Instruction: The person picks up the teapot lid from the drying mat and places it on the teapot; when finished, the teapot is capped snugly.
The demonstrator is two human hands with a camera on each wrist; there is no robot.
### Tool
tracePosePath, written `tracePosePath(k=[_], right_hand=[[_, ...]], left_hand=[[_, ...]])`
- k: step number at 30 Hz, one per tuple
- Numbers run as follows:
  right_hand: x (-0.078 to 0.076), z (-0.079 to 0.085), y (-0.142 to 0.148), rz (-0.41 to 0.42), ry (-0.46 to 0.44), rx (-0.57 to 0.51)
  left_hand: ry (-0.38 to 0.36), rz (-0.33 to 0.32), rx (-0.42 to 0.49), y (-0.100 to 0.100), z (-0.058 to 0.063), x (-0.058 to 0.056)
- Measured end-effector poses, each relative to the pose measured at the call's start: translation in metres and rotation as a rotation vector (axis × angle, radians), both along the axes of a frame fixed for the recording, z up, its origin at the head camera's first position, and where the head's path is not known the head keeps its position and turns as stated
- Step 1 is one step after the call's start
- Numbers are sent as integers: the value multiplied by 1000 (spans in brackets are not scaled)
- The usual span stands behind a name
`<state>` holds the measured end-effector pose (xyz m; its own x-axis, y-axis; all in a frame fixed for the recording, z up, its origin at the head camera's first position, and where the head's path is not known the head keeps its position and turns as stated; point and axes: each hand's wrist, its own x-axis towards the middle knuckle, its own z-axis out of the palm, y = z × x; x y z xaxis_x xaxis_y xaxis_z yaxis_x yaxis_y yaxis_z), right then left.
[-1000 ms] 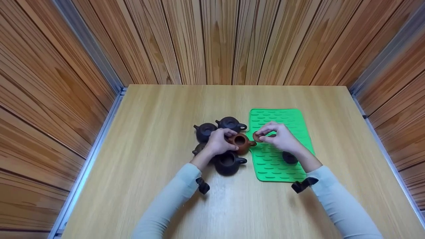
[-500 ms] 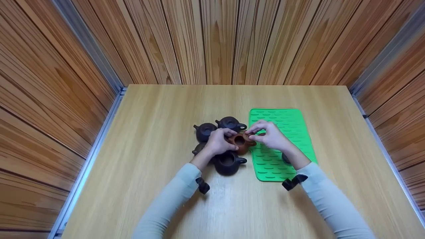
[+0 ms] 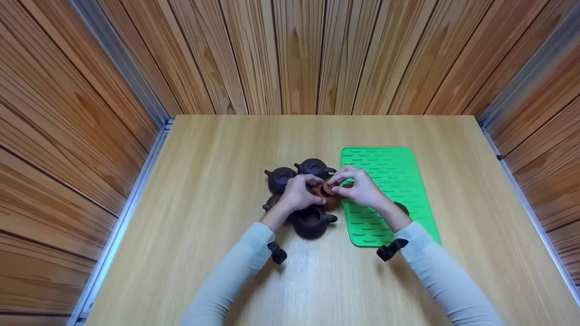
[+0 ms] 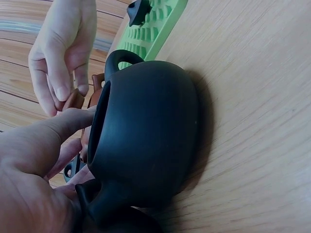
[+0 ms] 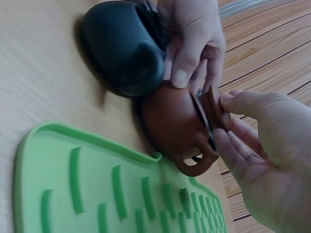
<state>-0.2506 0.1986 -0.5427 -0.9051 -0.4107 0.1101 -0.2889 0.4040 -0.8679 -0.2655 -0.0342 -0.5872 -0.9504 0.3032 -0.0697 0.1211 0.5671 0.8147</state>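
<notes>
A reddish-brown teapot (image 5: 170, 119) stands uncovered among dark teapots, its handle pointing to the mat. My left hand (image 3: 299, 194) grips it from the spout side, thumb on the near side of the body and fingers across the far side. Between thumb and fingertips, my right hand (image 3: 360, 188) pinches the matching brown lid (image 5: 216, 109). In the right wrist view the lid is tilted, close over the teapot's mouth; whether it touches the rim I cannot tell. An uncovered black teapot (image 4: 150, 131) stands just in front, near my left wrist.
Two dark teapots, one at the back left (image 3: 279, 179) and one at the back (image 3: 312, 167), stand behind the left hand. Another dark teapot (image 3: 271, 202) is partly hidden by that hand. A green ridged mat (image 3: 385, 167) lies to the right, bearing a black lid (image 4: 138, 12).
My right hand has moved left from over the mat, bringing the brown lid to the teapot's mouth and tilting it. The left hand has stayed in place on the teapot.
</notes>
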Motion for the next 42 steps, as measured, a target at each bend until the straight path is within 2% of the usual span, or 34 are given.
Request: tracePosePath(k=[4, 25, 34, 38, 42], right_hand=[[2, -3, -2, -1, 0, -3], [2, -13, -6, 5, -12, 38], [3, -11, -7, 5, -32, 64], [3, -11, -7, 3, -23, 59], [4, -11, -8, -3, -26, 53]], left_hand=[[-3, -8, -1, -1, -9, -6], [-4, 0, -16, 0, -9, -6], [-38, 16, -51, 0, -3, -5], [-23, 16, -48, 1, 4, 0], [-12, 7, -45, 1, 7, 4]])
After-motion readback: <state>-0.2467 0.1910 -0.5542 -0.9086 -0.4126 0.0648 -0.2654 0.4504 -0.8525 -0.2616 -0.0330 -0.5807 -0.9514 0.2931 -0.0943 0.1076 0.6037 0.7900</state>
